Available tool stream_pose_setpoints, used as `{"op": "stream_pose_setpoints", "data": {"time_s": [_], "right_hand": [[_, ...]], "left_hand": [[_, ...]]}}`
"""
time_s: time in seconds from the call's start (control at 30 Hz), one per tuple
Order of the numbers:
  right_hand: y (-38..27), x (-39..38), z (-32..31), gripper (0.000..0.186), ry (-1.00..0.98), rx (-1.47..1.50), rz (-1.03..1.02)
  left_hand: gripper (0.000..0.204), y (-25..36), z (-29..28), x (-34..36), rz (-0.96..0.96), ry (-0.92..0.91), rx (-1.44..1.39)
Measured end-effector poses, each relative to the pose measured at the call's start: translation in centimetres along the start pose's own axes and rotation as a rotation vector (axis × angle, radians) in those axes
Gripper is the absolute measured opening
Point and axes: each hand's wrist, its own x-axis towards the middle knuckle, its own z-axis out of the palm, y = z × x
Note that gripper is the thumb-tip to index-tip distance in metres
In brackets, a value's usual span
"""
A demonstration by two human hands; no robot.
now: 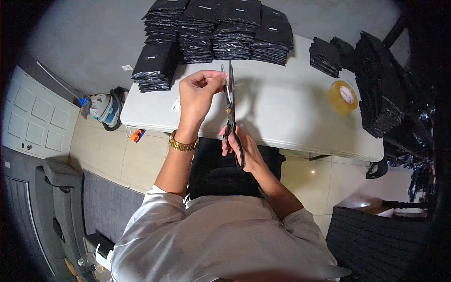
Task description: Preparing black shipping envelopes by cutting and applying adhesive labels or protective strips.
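Note:
My right hand (245,151) is wrapped round the black handles of a pair of scissors (229,111), near the table's front edge. The scissors point away from me over the white tabletop, their blades slightly apart. My left hand (199,93), with a gold watch (183,142) on its wrist, is closed in a pinch at the left blade, close to its tip. Whether a small scrap is also between those fingertips I cannot tell. A small crumpled whitish piece (176,105) lies on the table just left of my left hand.
Stacks of folded black plastic packages (235,35) line the table's (282,117) far side. Further black packages (325,57) stand at the right, beside a roll of clear yellowish tape (344,96). A vacuum cleaner (104,109) and an orange object (137,135) are left of the table.

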Motion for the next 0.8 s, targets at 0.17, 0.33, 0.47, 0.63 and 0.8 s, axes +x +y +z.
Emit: {"op": "stream_pose_setpoints", "data": {"time_s": [0.17,0.33,0.47,0.63,0.8], "right_hand": [[-0.4,0.2,0.1,0.045,0.029,0.057,-0.011],[0.1,0.7,0.0,0.039,0.011,0.079,-0.038],[-0.2,0.9,0.1,0.036,0.018,0.086,0.011],[-0.9,1.2,0.5,0.027,0.034,0.109,0.027],[-0.2,1.0,0.5,0.031,0.04,0.089,0.005]], "left_hand": [[0.016,-0.8,-0.1,0.0,-0.012,-0.004,-0.008],[0.015,-0.9,-0.3,-0.3,-0.017,-0.01,-0.035],[0.014,-0.4,-0.2,-0.4,-0.04,-0.006,0.023],[0.016,-0.8,-0.8,-0.3,-0.017,0.017,-0.011],[0.018,-1.0,-0.7,-0.4,-0.035,0.019,0.028]]}}
